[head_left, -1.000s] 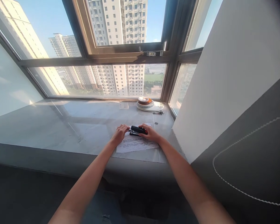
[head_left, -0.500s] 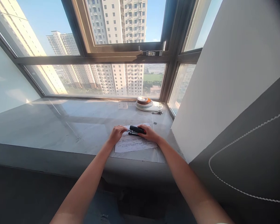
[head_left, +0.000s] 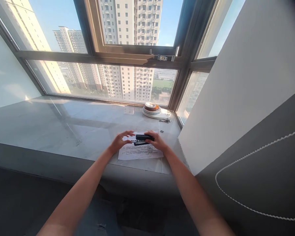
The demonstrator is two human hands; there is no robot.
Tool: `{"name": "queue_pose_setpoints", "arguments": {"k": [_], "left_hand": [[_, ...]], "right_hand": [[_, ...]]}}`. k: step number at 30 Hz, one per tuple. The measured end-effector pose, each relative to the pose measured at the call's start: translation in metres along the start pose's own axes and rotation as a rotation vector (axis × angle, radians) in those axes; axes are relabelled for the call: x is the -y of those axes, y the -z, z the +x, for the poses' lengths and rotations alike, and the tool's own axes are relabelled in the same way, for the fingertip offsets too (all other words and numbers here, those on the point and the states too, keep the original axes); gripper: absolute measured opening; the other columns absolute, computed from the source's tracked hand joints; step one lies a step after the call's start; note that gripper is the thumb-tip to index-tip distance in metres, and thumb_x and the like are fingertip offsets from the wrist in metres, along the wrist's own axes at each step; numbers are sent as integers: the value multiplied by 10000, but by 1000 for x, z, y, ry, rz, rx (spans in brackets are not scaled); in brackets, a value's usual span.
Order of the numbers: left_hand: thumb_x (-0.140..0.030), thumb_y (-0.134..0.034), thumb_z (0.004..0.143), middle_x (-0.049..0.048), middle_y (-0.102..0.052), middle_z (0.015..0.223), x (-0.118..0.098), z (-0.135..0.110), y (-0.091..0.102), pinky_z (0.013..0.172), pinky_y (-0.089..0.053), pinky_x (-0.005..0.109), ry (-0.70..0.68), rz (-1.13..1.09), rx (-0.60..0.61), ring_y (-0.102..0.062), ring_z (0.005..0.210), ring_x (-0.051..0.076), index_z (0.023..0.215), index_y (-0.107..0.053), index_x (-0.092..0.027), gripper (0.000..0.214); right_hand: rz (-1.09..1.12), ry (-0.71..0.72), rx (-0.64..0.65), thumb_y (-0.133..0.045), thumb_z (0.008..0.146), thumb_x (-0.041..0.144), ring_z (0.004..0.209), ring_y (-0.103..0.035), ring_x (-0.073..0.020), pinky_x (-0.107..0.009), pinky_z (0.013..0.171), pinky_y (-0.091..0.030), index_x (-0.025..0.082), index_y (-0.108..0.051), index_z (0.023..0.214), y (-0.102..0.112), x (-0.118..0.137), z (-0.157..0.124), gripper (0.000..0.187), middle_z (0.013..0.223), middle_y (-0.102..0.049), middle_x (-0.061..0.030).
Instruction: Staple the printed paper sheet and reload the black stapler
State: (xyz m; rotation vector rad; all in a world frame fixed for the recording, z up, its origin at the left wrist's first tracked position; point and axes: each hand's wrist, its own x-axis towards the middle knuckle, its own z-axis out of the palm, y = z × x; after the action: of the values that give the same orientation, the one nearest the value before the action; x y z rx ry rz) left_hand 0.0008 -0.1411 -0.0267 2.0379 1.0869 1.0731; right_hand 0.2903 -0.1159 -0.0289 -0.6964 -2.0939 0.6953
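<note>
A black stapler [head_left: 143,137] is held just above a printed sheet of paper [head_left: 137,154] on the windowsill. Its top arm and base are apart at the left end, with a bit of metal showing between them. My right hand [head_left: 156,140] grips the stapler's right end, thumb in front and fingers over the top. My left hand [head_left: 121,140] is at the stapler's left end, fingers and thumb apart, with nothing visible between them. Whether the left fingertips touch the metal part is too small to make out.
Stacked plates and small dishes [head_left: 152,109] stand at the back right, against the window. Beside them lie a bunch of keys [head_left: 165,121] and a small strip of staples [head_left: 161,131]. A white wall [head_left: 211,108] bounds the sill on the right; a bead chain [head_left: 218,183] hangs further right.
My left hand's fingers have opened and drawn back left from the stapler's end. My right hand keeps its grip. The camera view has shifted and tilted slightly.
</note>
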Motion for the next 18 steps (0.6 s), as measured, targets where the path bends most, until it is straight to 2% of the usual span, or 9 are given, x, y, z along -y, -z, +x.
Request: {"name": "queue_pose_setpoints", "arguments": {"k": [3, 9, 15, 18], "left_hand": [[-455, -818, 809, 93, -720, 1242, 4, 2, -1, 1017, -509, 415, -37, 28, 4, -662, 1114, 262, 1311, -644, -233, 576], [-435, -742, 867, 39, -698, 1090, 11, 5, -1, 913, -505, 341, -68, 162, -12, -636, 994, 220, 1194, -654, -240, 391], [-408, -702, 909, 35, -661, 1062, 17, 4, -2, 999, -449, 399, -63, 393, -102, -627, 932, 216, 1194, -616, -237, 343], [-352, -652, 933, 41, -650, 1089, 26, 4, -4, 984, -456, 398, -74, 384, -63, -630, 931, 214, 1222, -584, -233, 320]], "right_hand": [[19, 22, 63, -676, 924, 450, 1015, -617, -261, -392, 928, -488, 249, -681, 1202, -11, 9, 3, 343, 1052, -700, -56], [-2, -34, 48, -652, 931, 389, 1004, -616, -245, -367, 913, -487, 245, -647, 1232, -24, 13, 5, 334, 1086, -670, -59], [-150, -96, 42, -707, 888, 279, 1037, -592, -265, -416, 957, -480, 273, -631, 1219, -35, 7, 1, 339, 1080, -661, -69], [-185, -133, 1, -689, 896, 262, 1068, -577, -274, -431, 973, -474, 267, -621, 1214, -36, 11, -10, 325, 1086, -661, -70]]}}
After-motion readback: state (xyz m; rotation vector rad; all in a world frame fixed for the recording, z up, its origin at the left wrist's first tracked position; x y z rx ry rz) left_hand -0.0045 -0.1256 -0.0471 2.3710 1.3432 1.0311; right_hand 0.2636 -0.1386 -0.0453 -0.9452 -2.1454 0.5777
